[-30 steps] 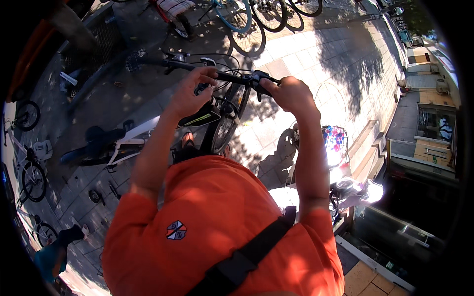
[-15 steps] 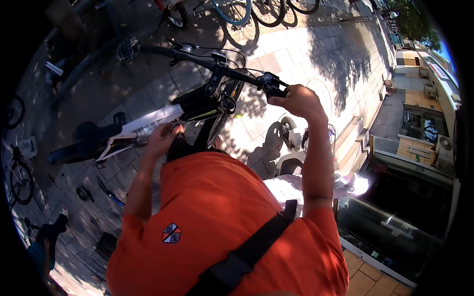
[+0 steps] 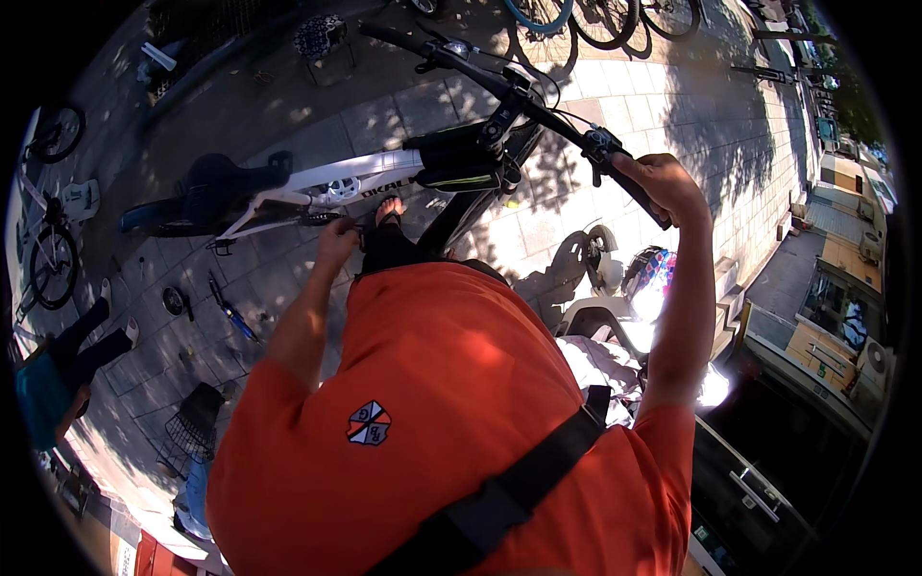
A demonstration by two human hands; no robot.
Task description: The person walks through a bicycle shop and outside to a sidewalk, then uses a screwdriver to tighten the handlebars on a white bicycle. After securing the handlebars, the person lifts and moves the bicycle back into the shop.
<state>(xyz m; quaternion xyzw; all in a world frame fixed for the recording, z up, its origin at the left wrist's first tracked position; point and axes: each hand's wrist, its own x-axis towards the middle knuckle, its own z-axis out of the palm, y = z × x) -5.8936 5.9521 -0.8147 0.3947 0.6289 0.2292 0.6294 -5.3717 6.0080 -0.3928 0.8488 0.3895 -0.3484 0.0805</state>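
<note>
A white bicycle with a dark saddle stands across the view in front of me. My right hand is wrapped round the grip at the right end of its black handlebar. Low by the frame, close to the crank, my left hand has its fingers bent together. A small dark part shows at its fingertips, too unclear to name. A black bag with yellow-green edging sits on the frame behind the handlebar. My sandalled foot is beside the bicycle.
A blue and black pump-like tool and a small round dark thing lie on the paving. Far left, a person is near another bicycle. A patterned stool stands beyond. A scooter is parked at my right.
My view has shifted, so the bicycle sits farther right and higher up. My left hand has moved nearer the crank, fingers drawn together. The right hand still holds the grip.
</note>
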